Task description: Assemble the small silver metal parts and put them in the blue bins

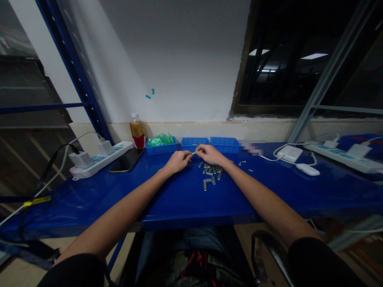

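My left hand (pixel 178 161) and my right hand (pixel 210 154) meet above the blue table, both with fingers pinched. Between their fingertips is a small silver metal piece (pixel 194 153), mostly covered, so its exact kind does not show. Below and beside my right hand lies a loose pile of short silver metal cylinders (pixel 209 173). A few smaller metal bits (pixel 241 163) are scattered to the right of my right wrist. Just behind my hands stand two blue bins, the middle bin (pixel 187 140) and the right bin (pixel 224 144).
At the left, a blue bin (pixel 163 149) holds a green plastic bag (pixel 160 140), next to a drink bottle (pixel 138 131). A phone (pixel 126 160) and a power strip (pixel 101 159) lie further left. Another power strip (pixel 338 156), white chargers (pixel 289 153) and cables occupy the right.
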Demonstrator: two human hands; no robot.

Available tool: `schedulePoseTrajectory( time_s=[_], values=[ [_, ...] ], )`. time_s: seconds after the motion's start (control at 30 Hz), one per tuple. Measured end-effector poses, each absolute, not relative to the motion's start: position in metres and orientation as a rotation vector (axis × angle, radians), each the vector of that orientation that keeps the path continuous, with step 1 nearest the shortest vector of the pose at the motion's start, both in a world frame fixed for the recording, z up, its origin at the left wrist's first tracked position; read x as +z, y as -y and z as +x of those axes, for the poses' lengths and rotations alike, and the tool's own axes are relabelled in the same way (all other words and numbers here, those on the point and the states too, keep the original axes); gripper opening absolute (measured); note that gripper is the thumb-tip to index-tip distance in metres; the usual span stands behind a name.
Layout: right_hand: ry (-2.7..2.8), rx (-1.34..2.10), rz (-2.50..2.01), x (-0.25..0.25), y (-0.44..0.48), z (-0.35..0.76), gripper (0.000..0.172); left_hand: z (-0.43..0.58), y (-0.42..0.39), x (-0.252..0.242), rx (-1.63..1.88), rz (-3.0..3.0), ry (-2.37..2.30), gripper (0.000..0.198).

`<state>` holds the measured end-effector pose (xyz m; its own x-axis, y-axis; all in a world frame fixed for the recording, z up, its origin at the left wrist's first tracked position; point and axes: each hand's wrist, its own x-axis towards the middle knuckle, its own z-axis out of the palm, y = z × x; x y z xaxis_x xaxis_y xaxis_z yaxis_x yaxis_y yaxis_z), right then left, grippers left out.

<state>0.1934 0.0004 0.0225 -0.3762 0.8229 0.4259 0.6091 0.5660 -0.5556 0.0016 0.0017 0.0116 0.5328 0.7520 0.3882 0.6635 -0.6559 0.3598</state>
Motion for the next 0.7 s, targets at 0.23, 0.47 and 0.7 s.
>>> schedulePoseTrajectory(
  time_s=[0.23,0.47,0.7],
  values=[
    [1.796,-0.044,-1.530,0.020,-0.023,0.214,0.024,0.024,0.025,0.013,0.542,2.702,-1.436,0.036],
    [1.790,-0.223,-1.787,0.019,-0.021,0.211,0.035,0.024,0.025,0.006,0.543,2.825,-1.470,0.023],
    [2.215,0.042,-1.498,0.025,-0.004,0.208,0.030,0.013,0.013,0.006,0.608,2.817,-1.452,0.023]
  ],
)
